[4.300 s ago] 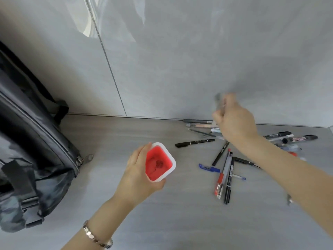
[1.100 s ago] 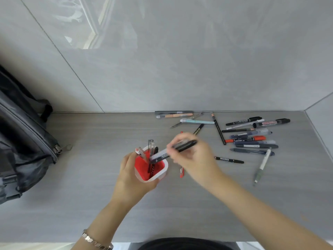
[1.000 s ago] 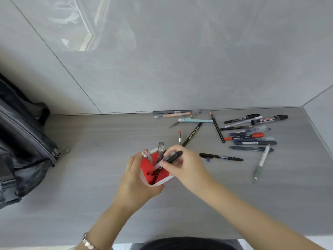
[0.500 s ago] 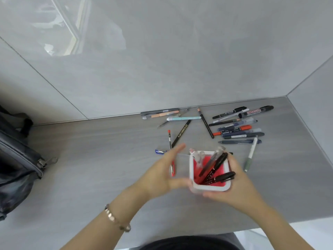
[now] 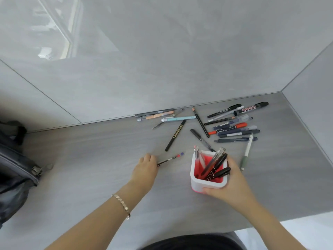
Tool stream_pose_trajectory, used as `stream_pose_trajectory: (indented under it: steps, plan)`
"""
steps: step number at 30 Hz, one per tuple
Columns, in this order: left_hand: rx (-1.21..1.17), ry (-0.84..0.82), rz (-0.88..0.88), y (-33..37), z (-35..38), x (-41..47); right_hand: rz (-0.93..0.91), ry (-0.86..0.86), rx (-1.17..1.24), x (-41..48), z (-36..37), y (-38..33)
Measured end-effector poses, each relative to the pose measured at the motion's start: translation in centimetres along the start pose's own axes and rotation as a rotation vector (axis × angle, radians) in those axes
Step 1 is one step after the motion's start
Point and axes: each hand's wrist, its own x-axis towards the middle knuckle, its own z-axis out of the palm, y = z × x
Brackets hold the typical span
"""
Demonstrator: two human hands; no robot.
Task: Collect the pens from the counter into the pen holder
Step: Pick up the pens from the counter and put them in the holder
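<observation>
The pen holder (image 5: pixel 207 184) is a white square cup with a red inside, standing on the grey counter with several pens in it. My right hand (image 5: pixel 228 188) grips its near right side. My left hand (image 5: pixel 145 170) lies to the holder's left, fingers closed on the end of a thin red-tipped pen (image 5: pixel 170 158) that rests on the counter. Several more pens lie loose behind the holder: a black pen with gold lettering (image 5: pixel 175 135), a light blue pen (image 5: pixel 178 119), and a cluster of markers (image 5: pixel 234 127) at the right.
A dark backpack (image 5: pixel 14 168) fills the left edge of the counter. Grey tiled walls close the back and the right side. The counter's front edge (image 5: pixel 270 221) runs just below my right arm. A white pen with a green grip (image 5: pixel 246 152) lies right of the holder.
The holder passed from my left hand to my right hand and moved right. My left hand reached left and closed on the red-tipped pen.
</observation>
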Motion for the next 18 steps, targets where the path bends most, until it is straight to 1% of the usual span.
stream_pose_trajectory:
  steps: [1,2,4,6,7,8,10,12,14,16,18]
  plan:
    - [-0.117,0.017,-0.029,-0.6,-0.2,-1.0,0.000,-0.005,0.005,0.1,0.2,-0.1]
    - [-0.284,0.043,-0.076,-1.2,-0.5,-2.1,-0.003,-0.011,0.003,0.2,0.3,-0.2]
    - [-0.694,0.065,-0.188,-1.8,-1.9,-4.0,-0.012,-0.043,-0.004,0.4,0.6,-0.4]
    - [-1.077,0.037,-0.279,-2.0,-3.8,-5.8,-0.016,-0.066,-0.016,0.6,1.0,-0.4]
    - [-1.170,0.031,-0.291,-2.0,-4.8,-6.6,-0.021,-0.077,-0.026,0.7,1.3,-0.4]
    - [-1.198,0.037,-0.279,-2.0,-5.9,-7.4,-0.025,-0.092,-0.039,0.9,1.6,-0.6]
    - [-1.101,0.098,-0.207,-1.8,-7.8,-8.8,-0.031,-0.099,-0.047,1.4,2.2,-0.7]
    - [-0.862,0.186,-0.063,-1.4,-9.7,-9.9,-0.065,-0.112,-0.041,1.7,2.7,-1.1]
    - [-0.650,0.238,0.068,-0.5,-11.5,-10.7,-0.085,-0.113,-0.042,2.0,3.0,-1.1]
    - [-0.527,0.244,0.149,0.5,-12.8,-10.9,-0.091,-0.107,-0.015,2.1,3.2,-1.0]
    - [-0.449,0.195,0.170,1.4,-13.5,-10.3,-0.090,-0.124,-0.003,2.0,3.2,-0.7]
